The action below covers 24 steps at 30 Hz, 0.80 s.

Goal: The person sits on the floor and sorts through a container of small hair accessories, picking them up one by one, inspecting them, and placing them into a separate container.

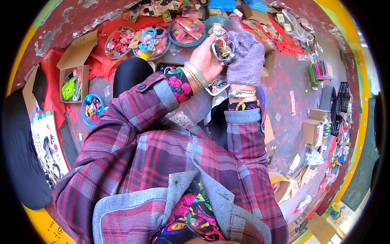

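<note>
My left hand (206, 59) is closed round a small bundle of looped cords (223, 52), mostly dark and grey with some light strands, perhaps hair ties or bracelets. Over my right hand lies a fuzzy grey-purple glove or sleeve (243, 57) that hides the fingers. That hand is right beside the bundle; whether it grips the cords I cannot make out. Pale bangles (197, 75) circle my left wrist, and beaded bands (242, 93) circle my right. Just beyond both hands stands a teal basket (208, 23) with small packaged goods.
Round baskets of red hair ornaments (122, 42), blue scrunchies (151, 38) and bagged pieces (189, 30) line the far side. An open carton (74, 87) and a small blue basket (83, 112) stand left. To the right are a green crate (313, 74) and cardboard boxes (313, 132).
</note>
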Each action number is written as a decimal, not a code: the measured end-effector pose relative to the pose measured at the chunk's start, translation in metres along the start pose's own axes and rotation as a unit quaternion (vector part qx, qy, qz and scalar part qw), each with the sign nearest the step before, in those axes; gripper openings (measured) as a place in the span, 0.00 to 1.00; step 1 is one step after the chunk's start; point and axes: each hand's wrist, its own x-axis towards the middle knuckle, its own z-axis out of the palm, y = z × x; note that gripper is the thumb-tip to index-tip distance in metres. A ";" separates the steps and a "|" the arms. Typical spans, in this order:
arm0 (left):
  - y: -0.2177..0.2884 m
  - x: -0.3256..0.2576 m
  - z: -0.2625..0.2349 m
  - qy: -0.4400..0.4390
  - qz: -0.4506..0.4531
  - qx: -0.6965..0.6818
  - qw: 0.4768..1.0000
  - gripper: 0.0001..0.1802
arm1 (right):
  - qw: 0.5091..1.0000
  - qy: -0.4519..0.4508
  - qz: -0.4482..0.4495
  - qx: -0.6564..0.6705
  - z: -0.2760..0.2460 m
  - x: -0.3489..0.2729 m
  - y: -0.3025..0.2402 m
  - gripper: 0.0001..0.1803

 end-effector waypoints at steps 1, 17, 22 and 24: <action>0.002 -0.001 0.003 0.015 -0.001 -0.007 1.000 0.21 | 0.995 -0.007 -0.046 -0.085 -0.002 0.003 -0.002 0.10; 0.055 -0.014 -0.025 -0.044 -0.030 0.002 0.999 0.20 | 0.981 -0.072 0.042 -0.176 -0.048 0.006 -0.044 0.09; 0.098 -0.039 -0.079 0.061 0.008 0.112 0.992 0.19 | 0.816 -0.101 -0.055 -0.567 -0.051 0.002 -0.052 0.07; 0.106 -0.050 -0.099 0.131 0.027 0.159 0.978 0.19 | 0.820 -0.121 -0.052 -0.558 -0.054 0.002 -0.049 0.08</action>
